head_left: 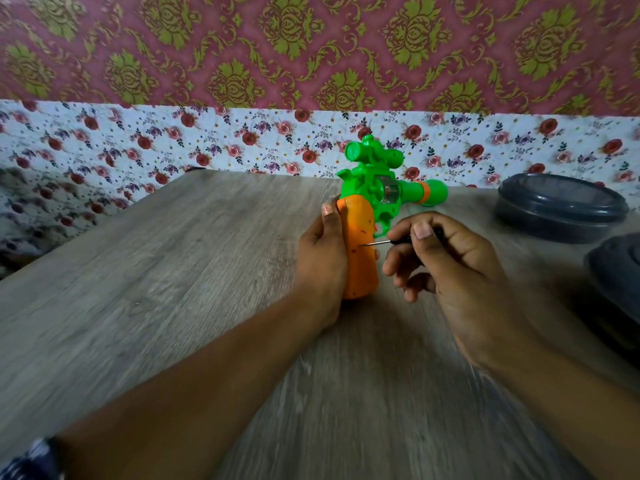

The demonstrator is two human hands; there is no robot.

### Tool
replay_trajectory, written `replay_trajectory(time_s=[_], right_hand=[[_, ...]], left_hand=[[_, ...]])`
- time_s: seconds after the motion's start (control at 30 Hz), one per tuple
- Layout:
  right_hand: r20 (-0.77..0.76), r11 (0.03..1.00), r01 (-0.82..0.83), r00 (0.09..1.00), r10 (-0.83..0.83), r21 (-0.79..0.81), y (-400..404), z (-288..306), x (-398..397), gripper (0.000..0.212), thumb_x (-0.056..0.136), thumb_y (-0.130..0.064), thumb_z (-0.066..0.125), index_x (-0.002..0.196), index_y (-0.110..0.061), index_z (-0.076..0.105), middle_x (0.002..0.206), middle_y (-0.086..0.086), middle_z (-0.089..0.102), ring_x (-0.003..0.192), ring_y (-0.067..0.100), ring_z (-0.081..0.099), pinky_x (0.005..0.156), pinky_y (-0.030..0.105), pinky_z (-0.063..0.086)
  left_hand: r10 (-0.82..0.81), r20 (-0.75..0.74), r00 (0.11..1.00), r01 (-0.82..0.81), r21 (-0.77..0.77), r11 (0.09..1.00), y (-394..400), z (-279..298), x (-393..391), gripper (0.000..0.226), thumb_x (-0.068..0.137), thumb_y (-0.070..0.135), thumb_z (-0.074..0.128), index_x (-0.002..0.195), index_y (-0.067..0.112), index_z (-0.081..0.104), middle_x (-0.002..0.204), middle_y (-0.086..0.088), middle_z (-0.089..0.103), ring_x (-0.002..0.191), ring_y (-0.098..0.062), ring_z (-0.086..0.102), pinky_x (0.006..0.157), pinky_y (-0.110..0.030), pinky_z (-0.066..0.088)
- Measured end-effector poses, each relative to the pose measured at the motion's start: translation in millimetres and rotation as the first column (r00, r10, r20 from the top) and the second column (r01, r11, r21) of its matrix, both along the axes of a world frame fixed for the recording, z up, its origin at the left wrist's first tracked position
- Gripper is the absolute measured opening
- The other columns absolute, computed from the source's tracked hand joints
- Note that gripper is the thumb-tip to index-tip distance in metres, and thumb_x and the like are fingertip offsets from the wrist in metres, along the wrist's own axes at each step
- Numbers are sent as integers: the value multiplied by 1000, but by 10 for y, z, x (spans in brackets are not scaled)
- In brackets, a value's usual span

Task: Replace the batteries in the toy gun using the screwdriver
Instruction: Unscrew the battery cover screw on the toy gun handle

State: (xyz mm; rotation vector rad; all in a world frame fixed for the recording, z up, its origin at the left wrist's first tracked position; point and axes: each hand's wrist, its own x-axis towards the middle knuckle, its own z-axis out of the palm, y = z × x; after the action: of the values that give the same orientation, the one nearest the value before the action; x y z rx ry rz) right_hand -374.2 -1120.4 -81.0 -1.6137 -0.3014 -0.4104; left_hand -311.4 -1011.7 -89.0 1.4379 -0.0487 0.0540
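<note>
A green toy gun (377,183) with an orange grip stands with the grip's end on the wooden table (156,271), its barrel pointing right. My left hand (320,261) wraps around the orange grip from the left, thumb on its upper edge. My right hand (450,265) pinches a small screwdriver (388,240) with a dark handle. Its thin metal tip touches the right side of the orange grip, about halfway up. Most of the handle is hidden by my fingers.
A dark round lidded container (561,209) sits at the table's right, and part of another dark round object (616,282) shows at the right edge. A flowered cloth (138,143) hangs behind the table under patterned wallpaper.
</note>
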Motion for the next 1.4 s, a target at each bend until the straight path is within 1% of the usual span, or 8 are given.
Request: replay_trajectory(time_s=[0.2,0.4,0.57,0.7,0.83,1.1,1.27,1.4], right_hand=[[41,998,-13,999,16,-64,8,-6,5,24,88,-28,41,83,-15,60,66,5,63,58,15,52,46,25,40],[56,992,-23,998,30,-121,-7,-19,-5,23,89,-25,40,81,-18,61,68,9,63,61,15,55,47,25,41],[47,987,-28,998,36,-161,-10,-25,-6,22,88,-25,40,82,-18,61,70,11,63,63,16,56,48,29,42],[31,981,-33,999,39,-191,-7,-22,-10,19,87,-26,43,84,-17,59,70,9,63,63,13,56,49,29,45],[-12,996,-2,1000,1,-92,36,-10,-15,19,88,-35,53,82,-16,54,63,6,62,53,17,57,45,28,50],[-70,979,140,986,-151,-146,-33,32,23,15,90,-17,53,75,-13,56,59,6,66,44,19,57,43,34,50],[13,957,86,996,-86,-277,-2,39,-8,18,90,-2,49,81,-15,57,68,6,66,51,17,60,51,30,53],[155,865,173,982,-112,-471,-16,10,-11,15,90,-6,51,85,-19,56,73,-3,65,59,9,61,56,20,51]], left_hand=[[8,11,1000,-8,-30,1000,6,-10,16,46,99,42,29,132,19,52,92,4,63,71,0,55,48,-8,47],[43,38,998,-41,-48,998,-7,-27,11,32,99,44,29,111,31,56,80,9,60,78,-10,60,73,-24,49],[38,26,999,-37,-13,999,-5,-12,1,46,99,45,29,123,19,59,98,-3,66,98,-23,64,91,-40,51],[44,17,999,-44,-9,999,-5,-1,-5,44,99,44,30,119,20,61,99,-5,66,98,-24,64,92,-42,51],[21,97,995,-23,23,999,-22,-19,-23,37,99,42,31,79,26,59,82,-1,64,83,-20,61,83,-40,52],[23,97,995,-23,3,1000,-44,-33,-19,34,99,43,32,83,31,60,71,8,62,61,-4,61,53,-16,50],[48,64,997,-49,0,999,-23,-29,-19,38,98,44,31,103,25,64,91,-3,68,89,-20,66,86,-39,53],[33,49,998,-33,-9,999,-22,-22,-37,42,98,45,32,109,20,63,89,-1,68,88,-21,65,88,-45,53]])
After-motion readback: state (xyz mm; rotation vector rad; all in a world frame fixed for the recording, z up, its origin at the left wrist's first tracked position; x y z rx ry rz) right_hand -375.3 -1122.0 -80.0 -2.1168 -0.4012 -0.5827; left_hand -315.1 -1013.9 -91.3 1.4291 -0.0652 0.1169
